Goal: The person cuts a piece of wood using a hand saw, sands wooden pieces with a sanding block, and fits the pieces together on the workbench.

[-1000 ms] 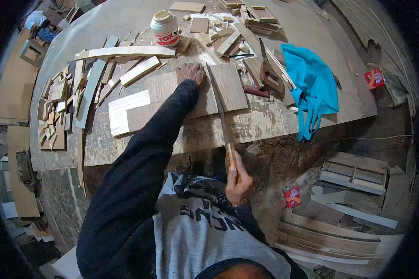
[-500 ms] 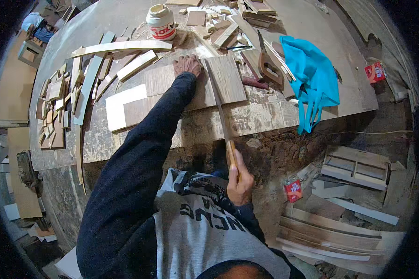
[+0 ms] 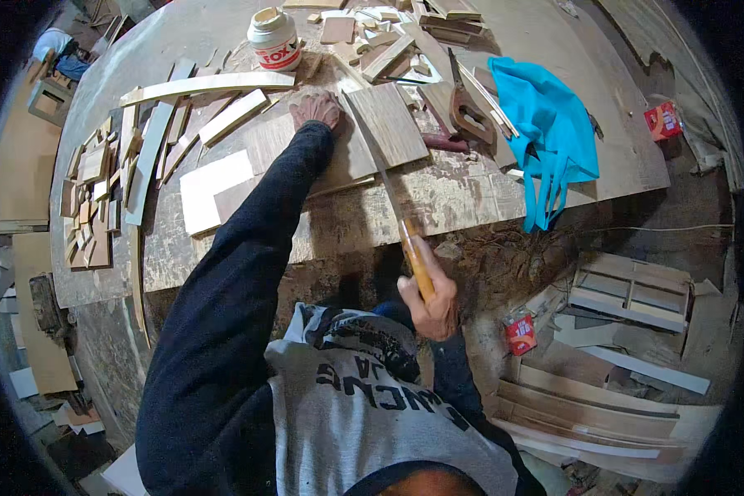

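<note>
My right hand [image 3: 434, 306] is wrapped round the yellowish wooden handle of a saw [image 3: 388, 182]. The saw's long, narrow blade reaches away from me and lies across a wooden board, with one board section [image 3: 393, 124] on its right and another [image 3: 351, 153] on its left. Pressing down on the left section near its far end is my left hand [image 3: 316, 110], its fingers laid over the wood and partly hidden. Under my left forearm lies a flat panel, part white and part brown [image 3: 215, 186]. The blade's teeth are too small to make out.
A white glue jar [image 3: 274, 41] stands beyond my left hand. Wood offcuts [image 3: 95, 165] cover the table's left side. Right of the board lie another handsaw [image 3: 471, 116] and a blue cloth bag [image 3: 546, 124]. A wooden frame [image 3: 632, 289] rests on the floor at right.
My right hand has drawn the saw slightly back toward me, its handle now lower. The view has shifted a little, while my left hand stays on the board.
</note>
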`<state>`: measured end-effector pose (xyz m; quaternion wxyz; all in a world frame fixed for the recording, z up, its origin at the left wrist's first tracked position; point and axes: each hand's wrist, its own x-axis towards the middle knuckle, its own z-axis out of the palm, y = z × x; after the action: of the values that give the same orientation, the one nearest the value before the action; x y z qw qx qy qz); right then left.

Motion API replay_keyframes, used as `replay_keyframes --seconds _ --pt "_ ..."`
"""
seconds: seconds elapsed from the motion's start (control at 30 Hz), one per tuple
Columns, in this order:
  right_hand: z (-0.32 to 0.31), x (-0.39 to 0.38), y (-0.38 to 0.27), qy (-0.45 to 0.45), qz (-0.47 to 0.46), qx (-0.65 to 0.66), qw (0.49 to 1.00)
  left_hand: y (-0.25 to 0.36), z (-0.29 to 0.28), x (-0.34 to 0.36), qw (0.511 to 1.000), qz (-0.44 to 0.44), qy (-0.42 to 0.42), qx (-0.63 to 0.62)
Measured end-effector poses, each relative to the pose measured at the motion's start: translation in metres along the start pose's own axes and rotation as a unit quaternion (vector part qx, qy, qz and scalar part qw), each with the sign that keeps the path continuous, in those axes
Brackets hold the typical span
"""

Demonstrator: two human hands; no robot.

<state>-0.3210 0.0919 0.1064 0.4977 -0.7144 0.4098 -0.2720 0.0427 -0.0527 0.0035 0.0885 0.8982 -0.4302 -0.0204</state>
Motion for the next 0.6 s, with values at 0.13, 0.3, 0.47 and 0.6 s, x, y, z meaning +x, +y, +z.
replay_keyframes --seconds 0.13,0.3,0.47,0.6 --pt "0.005 -0.017 0.001 -0.065 0.057 0.094 0.992 -0.019 0.033 0.008 0.987 0.116 0.106 0.022" --pt "0.035 -0.020 0.011 0.044 -0.061 0.008 0.997 -0.009 0.037 0.010 0.991 0.067 0.114 -0.016" --pt "0.046 -0.023 0.033 0.095 -0.067 -0.019 0.993 0.004 0.027 0.009 0.996 0.051 0.072 -0.013" --pt "0.029 -0.058 0.033 0.095 -0.040 -0.014 0.995 0.001 0.017 0.011 0.998 0.027 0.058 0.003"
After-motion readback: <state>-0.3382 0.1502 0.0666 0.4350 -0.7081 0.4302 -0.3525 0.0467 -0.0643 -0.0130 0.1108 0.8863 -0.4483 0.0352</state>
